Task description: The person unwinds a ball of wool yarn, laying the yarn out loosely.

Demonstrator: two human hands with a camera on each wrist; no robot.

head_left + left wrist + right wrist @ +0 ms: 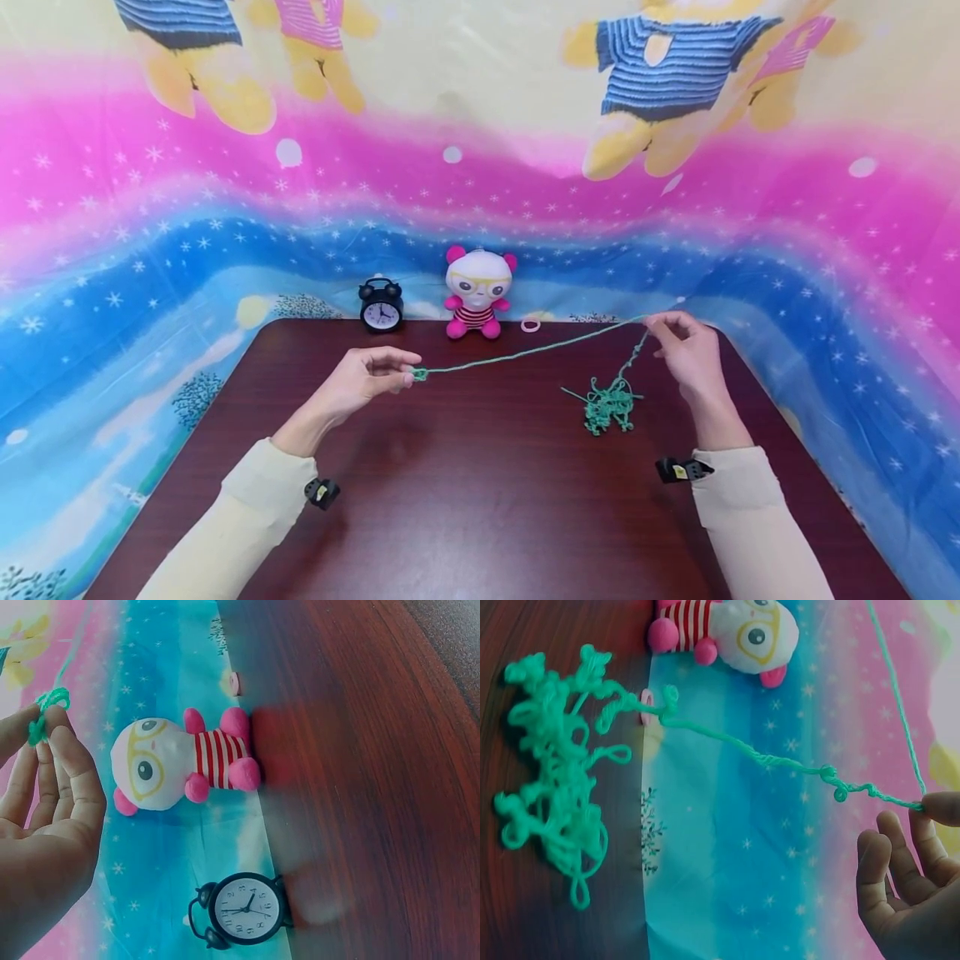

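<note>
Green yarn (525, 355) runs as a taut strand between the two raised hands, slanting up toward the right. My left hand (367, 379) pinches a small looped bunch of the yarn (52, 697) between thumb and fingertips. My right hand (688, 346) pinches the strand's other end between thumb and forefinger, its remaining fingers loosely curled. From there a kinked, knotted length (780, 761) drops to a tangled clump of the same yarn (609, 407), with several loops sticking out, at the right of the dark brown table (480, 500).
At the table's back edge stand a black twin-bell alarm clock (382, 306) and a pink and white panda doll (480, 292) with yellow glasses. A small pink ring (531, 326) lies right of the doll. A printed cloth (450, 200) hangs around the table.
</note>
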